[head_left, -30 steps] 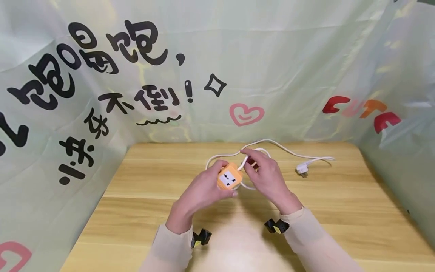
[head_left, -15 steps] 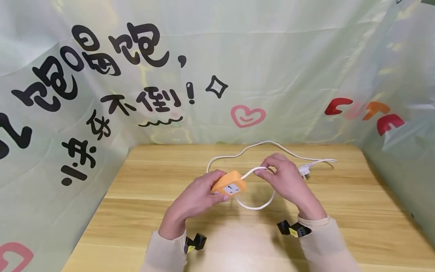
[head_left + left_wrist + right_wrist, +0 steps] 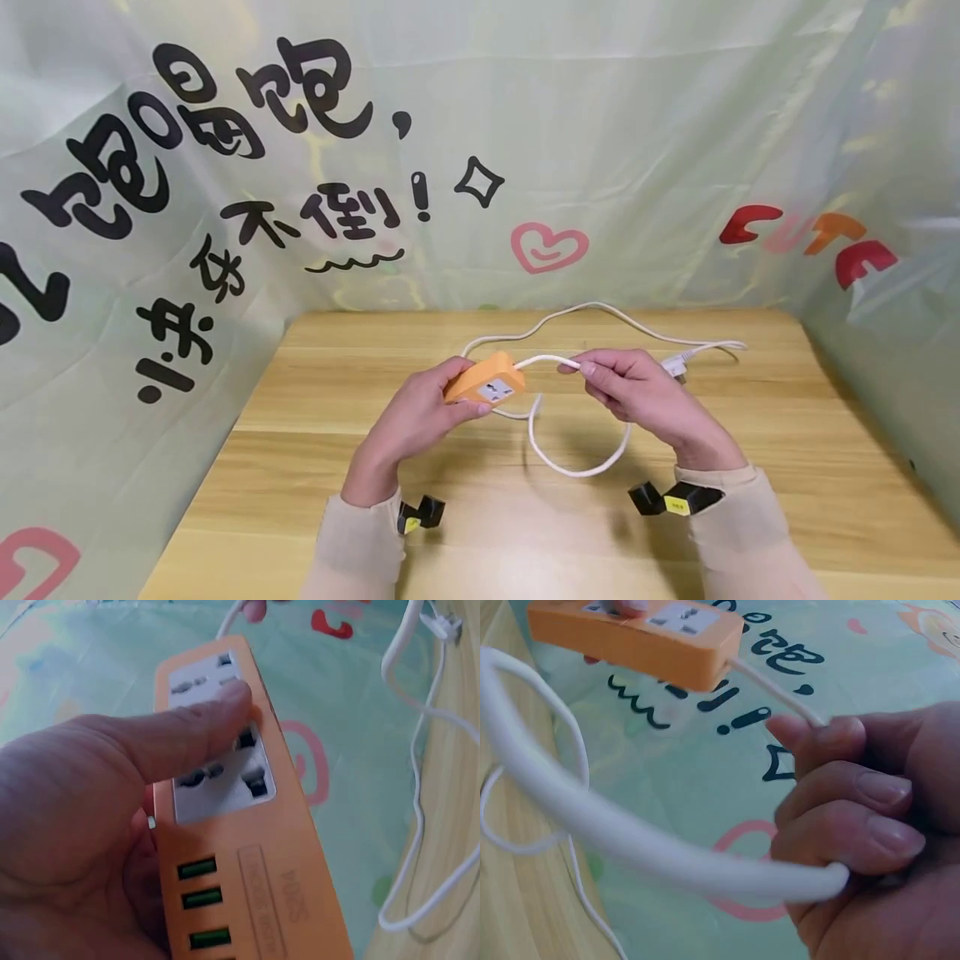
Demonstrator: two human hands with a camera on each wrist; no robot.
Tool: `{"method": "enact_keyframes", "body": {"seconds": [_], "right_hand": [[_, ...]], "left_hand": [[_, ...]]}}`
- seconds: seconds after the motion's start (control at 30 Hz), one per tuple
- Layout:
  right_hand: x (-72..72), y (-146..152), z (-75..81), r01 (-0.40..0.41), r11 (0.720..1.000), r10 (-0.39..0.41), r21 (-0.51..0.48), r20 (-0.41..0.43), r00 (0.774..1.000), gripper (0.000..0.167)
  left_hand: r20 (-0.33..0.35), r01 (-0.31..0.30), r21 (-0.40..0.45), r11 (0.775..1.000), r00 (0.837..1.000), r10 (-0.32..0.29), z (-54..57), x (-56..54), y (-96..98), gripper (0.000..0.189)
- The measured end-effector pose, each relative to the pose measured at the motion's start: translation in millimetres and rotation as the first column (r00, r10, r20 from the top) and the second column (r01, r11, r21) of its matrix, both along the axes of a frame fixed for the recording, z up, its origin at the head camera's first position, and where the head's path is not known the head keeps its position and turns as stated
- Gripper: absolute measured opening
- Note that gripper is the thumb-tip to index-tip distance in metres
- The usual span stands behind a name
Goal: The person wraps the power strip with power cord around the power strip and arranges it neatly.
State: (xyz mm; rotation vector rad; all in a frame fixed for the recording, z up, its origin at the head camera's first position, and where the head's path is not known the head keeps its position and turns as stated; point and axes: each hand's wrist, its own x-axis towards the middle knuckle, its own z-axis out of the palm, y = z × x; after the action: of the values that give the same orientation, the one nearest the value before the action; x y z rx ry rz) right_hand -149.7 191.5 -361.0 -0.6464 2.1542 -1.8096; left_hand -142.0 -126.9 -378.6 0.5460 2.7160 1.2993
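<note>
My left hand [image 3: 416,412] grips an orange power strip [image 3: 487,379] above the table, tilted, with its far end angled up to the right. In the left wrist view the thumb [image 3: 187,731] lies across the strip's white socket panels [image 3: 225,787], and several green USB ports [image 3: 202,898] show below them. A white cord [image 3: 543,358] leaves the strip's end and arches over to my right hand [image 3: 645,392], which pinches it between thumb and index finger. In the right wrist view its other fingers [image 3: 847,825] curl round a further stretch of the cord, and a loop hangs below.
The cord runs on behind the hands along the back of the wooden table [image 3: 300,467]. Its white plug [image 3: 675,364] lies at the right, partly behind the right hand. A printed cloth [image 3: 637,150] walls the table's back and sides.
My right hand has moved right, away from the strip, and the stretch of cord between them is longer. The left hand has shifted left and turned the strip. A larger loop now hangs down.
</note>
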Motion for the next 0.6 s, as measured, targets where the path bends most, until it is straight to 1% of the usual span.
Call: {"method": "enact_keyframes", "body": {"seconds": [0.07,0.1,0.17,0.23,0.3,0.37,0.43,0.5,0.53,0.57,0.6], "right_hand": [[-1.7,1,-1.8,-0.028,0.999,0.027,0.042,0.018,0.999,0.029],[-2.6,2,-3.1,-0.035,0.997,0.033,0.066,0.032,0.999,0.029],[-4.9,3,-7.3,-0.043,0.992,0.036,0.119,0.061,0.997,0.027],[-6.9,4,-12.5,-0.058,0.983,0.045,0.175,0.078,0.996,0.026],[-8.4,3,-17.1,-0.084,0.971,0.071,0.225,0.067,0.995,0.027],[-9.5,0,-20.0,-0.118,0.956,0.113,0.268,0.035,0.993,0.029],[-9.4,-6,-20.5,-0.154,0.938,0.161,0.310,0.002,0.987,0.028],[-8.4,-13,-20.2,-0.175,0.917,0.194,0.358,-0.016,0.981,0.025],[-7.1,-17,-19.4,-0.178,0.904,0.202,0.389,-0.020,0.979,0.023],[-5.3,-22,-18.6,-0.173,0.889,0.204,0.424,-0.029,0.979,0.022],[-3.0,-26,-17.8,-0.160,0.876,0.200,0.455,-0.040,0.979,0.021]], "left_hand": [[-0.010,0.062,0.019,0.998,0.998,-0.062,-2.4,-1.7,-6.0,0.034],[-0.014,0.105,0.035,0.994,0.994,-0.105,-3.3,-2.0,-8.9,0.034],[-0.014,0.198,0.067,0.978,0.980,-0.197,-3.0,-1.5,-11.9,0.036],[-0.007,0.289,0.113,0.951,0.957,-0.290,-0.2,1.7,-11.8,0.039],[-0.002,0.376,0.154,0.914,0.925,-0.380,4.5,6.4,-8.8,0.041],[0.004,0.446,0.160,0.880,0.892,-0.453,9.7,11.6,-3.4,0.044],[0.034,0.498,0.128,0.858,0.862,-0.505,13.5,17.3,4.3,0.043],[0.071,0.532,0.049,0.845,0.842,-0.534,14.3,22.6,14.2,0.039],[0.086,0.543,-0.011,0.840,0.837,-0.540,13.2,24.7,19.7,0.038],[0.095,0.546,-0.079,0.834,0.837,-0.539,11.4,26.7,25.3,0.037],[0.099,0.542,-0.142,0.828,0.840,-0.533,8.4,27.9,31.2,0.036]]}}
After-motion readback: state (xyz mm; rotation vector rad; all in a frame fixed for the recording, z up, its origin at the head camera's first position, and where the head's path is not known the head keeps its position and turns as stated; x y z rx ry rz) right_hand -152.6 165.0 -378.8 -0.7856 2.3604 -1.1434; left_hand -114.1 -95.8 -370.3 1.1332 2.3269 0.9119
